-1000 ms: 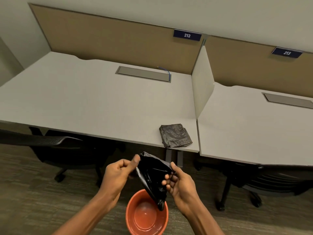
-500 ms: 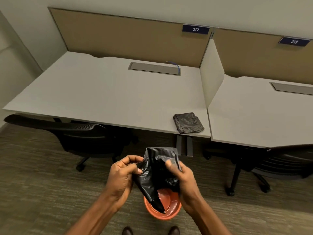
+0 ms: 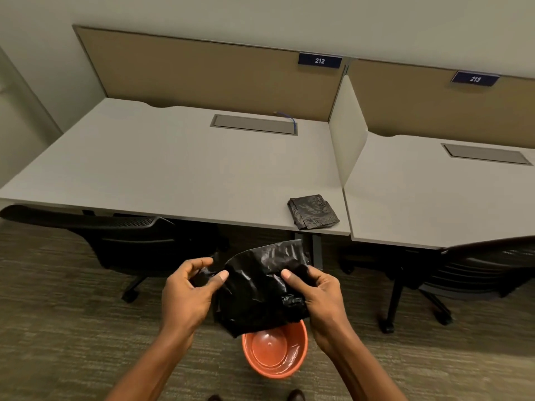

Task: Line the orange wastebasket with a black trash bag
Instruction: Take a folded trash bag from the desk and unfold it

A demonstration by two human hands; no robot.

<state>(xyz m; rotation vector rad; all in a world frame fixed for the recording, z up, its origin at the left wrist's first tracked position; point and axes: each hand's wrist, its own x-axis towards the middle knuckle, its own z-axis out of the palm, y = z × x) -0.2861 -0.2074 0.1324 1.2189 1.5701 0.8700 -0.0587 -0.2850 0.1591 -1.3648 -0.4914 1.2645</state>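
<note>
Left hand (image 3: 188,296) and right hand (image 3: 318,296) each keep a closed thumb-and-finger grip on the black trash bag (image 3: 257,290) above the orange wastebasket (image 3: 275,363); signs read 212 (image 3: 319,61) and 213 (image 3: 474,79).

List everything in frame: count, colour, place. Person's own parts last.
trash bag: 1, black, partly unfolded, held in both hands above the wastebasket
wastebasket: 1, orange, on the carpet, no liner in it
folded bag: 1, dark grey-black, front right corner of the 212 desk
desks: 2, light grey, side by side, split by a white divider
back panels: 2, tan, behind the desks
number signs: 2, dark blue, reading 212 and 213, on the panels
cable trays: 2, grey, one set into each desk
chairs: 2, black, one tucked under each desk
carpet: brown-grey
shoes: 2, dark, bottom edge
left hand: 1, fingers pinching the bag's left side
right hand: 1, gripping its right side
</note>
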